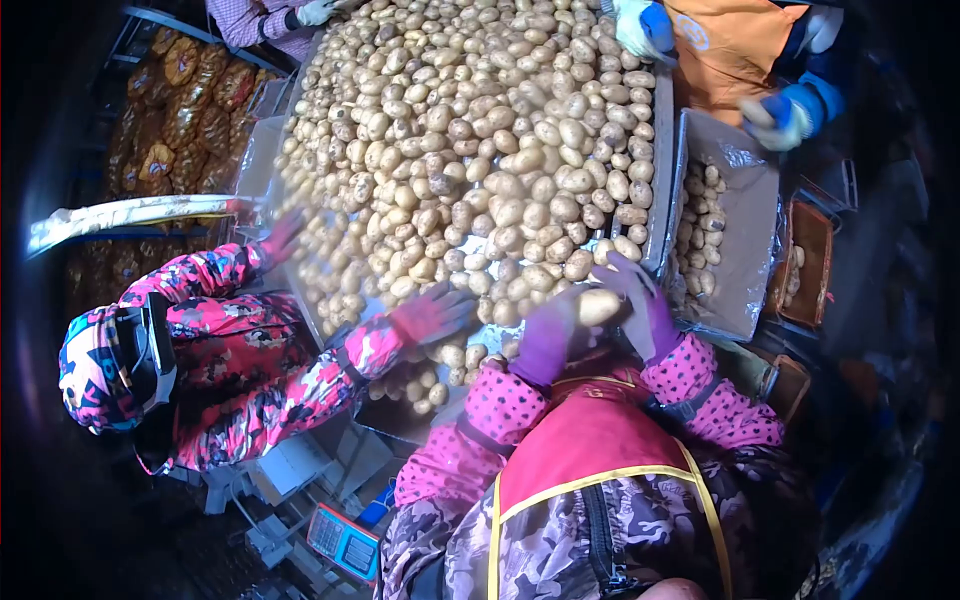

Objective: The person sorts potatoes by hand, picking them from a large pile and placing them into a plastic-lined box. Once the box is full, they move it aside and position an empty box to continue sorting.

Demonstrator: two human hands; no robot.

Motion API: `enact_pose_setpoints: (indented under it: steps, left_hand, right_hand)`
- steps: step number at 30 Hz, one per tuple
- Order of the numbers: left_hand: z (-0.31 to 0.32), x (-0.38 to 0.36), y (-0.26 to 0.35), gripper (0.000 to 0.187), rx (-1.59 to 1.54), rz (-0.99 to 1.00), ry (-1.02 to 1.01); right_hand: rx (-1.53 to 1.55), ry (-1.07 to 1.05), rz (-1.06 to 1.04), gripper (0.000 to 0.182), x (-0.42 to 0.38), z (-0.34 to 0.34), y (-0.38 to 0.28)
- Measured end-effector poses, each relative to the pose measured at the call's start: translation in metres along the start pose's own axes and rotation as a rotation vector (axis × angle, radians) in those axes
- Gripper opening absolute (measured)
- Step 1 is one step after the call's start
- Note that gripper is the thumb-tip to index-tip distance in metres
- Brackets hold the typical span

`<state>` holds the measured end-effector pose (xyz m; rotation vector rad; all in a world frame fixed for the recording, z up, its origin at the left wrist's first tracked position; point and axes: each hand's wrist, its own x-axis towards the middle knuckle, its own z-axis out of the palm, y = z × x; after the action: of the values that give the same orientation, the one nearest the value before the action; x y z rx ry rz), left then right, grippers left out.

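My left hand (550, 338), in a purple glove and smeared by motion, is closed against the left end of a large pale potato (598, 308). Beside that potato's right end is my right hand (642, 308), also gloved in purple, its fingers apart and reaching over the near edge of the potato heap. Loose potatoes (450, 140) cover the sorting table in front of me, some pale and some with dark dirt on them. A few bluish patches of the table surface (475, 245) show between them.
A foil-lined bin (735, 260) with potatoes along its left side stands at the table's right. An orange crate (805, 265) sits beyond it. Co-workers stand at left, one with a pink-gloved hand (435, 312) near mine, and at far side. Filled net sacks (185, 110) are stacked left.
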<state>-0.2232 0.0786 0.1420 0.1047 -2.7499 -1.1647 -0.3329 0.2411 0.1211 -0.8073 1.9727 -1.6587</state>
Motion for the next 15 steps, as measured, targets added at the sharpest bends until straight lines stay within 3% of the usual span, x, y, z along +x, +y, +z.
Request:
enact_pose_setpoints:
  steps: [1,2,3,4,5,6,7,8,9,12,14,15]
  left_hand:
    - [0.006,-0.003,0.002,0.069,-0.266,-0.160,0.015]
    - [0.014,-0.006,0.002,0.071,-0.529,-0.326,0.024]
    - [0.012,-0.016,0.002,0.076,-0.733,-0.357,0.039]
    - [0.012,-0.019,-0.002,0.082,-0.706,-0.392,0.076]
    - [0.002,-0.018,0.005,0.084,-0.844,-0.436,0.137]
    - [-0.008,-0.016,0.011,0.086,-0.982,-0.477,0.200]
    - [-0.005,-0.020,0.001,0.090,-0.934,-0.402,0.252]
    - [-0.007,-0.021,-0.003,0.082,-0.890,-0.470,0.291]
    - [-0.006,-0.026,-0.011,0.076,-0.826,-0.522,0.317]
    - [0.014,-0.041,-0.043,0.050,-0.700,-0.576,0.391]
    - [0.016,-0.045,-0.047,0.050,-0.056,-0.311,0.386]
    - [0.021,-0.048,-0.056,0.056,0.024,-0.289,0.371]
  right_hand:
    - [0.327,-0.002,0.146,0.072,-0.009,0.002,-0.004]
    - [0.322,0.009,0.145,0.072,-0.008,-0.001,-0.001]
    - [0.186,-0.048,0.125,0.073,-0.008,-0.005,-0.002]
    - [0.052,-0.102,0.110,0.075,-0.010,-0.009,-0.003]
    - [0.336,-0.084,0.321,0.058,-0.011,-0.007,-0.010]
    - [0.327,-0.072,0.318,0.058,-0.011,-0.013,-0.006]
    - [0.999,-0.095,0.513,0.052,-0.009,-0.021,0.001]
    - [1.682,-0.112,0.684,0.051,-0.007,-0.027,0.002]
    - [1.250,0.059,0.744,0.065,-0.005,-0.022,0.002]
    - [1.186,0.125,0.623,0.066,0.005,-0.034,0.011]
    - [1.133,0.047,0.583,0.069,0.001,-0.040,0.016]
    - [1.163,0.046,0.563,0.070,0.002,-0.041,0.017]
